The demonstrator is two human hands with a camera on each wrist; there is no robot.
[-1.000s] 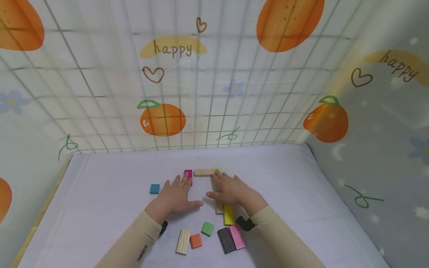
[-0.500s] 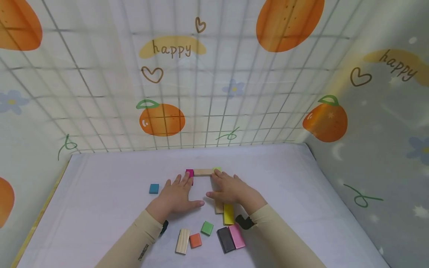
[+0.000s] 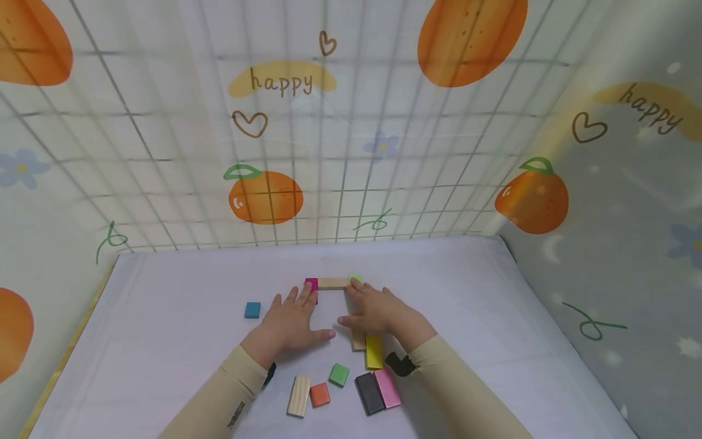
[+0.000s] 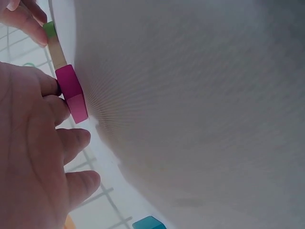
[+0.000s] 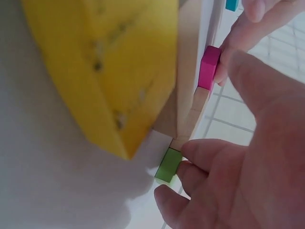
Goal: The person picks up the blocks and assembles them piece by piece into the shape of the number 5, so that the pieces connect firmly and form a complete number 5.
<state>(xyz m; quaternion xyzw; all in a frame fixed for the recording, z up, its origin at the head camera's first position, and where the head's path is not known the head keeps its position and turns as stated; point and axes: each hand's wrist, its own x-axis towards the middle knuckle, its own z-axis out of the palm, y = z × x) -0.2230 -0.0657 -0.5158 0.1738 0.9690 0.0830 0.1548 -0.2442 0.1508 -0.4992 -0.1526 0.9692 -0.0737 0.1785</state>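
Note:
My left hand lies spread, its fingertips touching a magenta block. In the left wrist view that magenta block is at the fingertips, and its end meets a plain wooden block. With fingers extended, my right hand touches a light green block at the wooden block's other end. The right wrist view has the green block by the index and middle fingers. Partly under the right hand are another wooden block and a yellow block.
A blue square block lies left of the left hand. Nearer me on the white tabletop are a wooden block, an orange block, a green square, a black block and a pink block. A patterned curtain stands behind.
My left hand has slid the magenta block slightly right, closing the gap to the wooden block's left end. The right hand has stayed in place.

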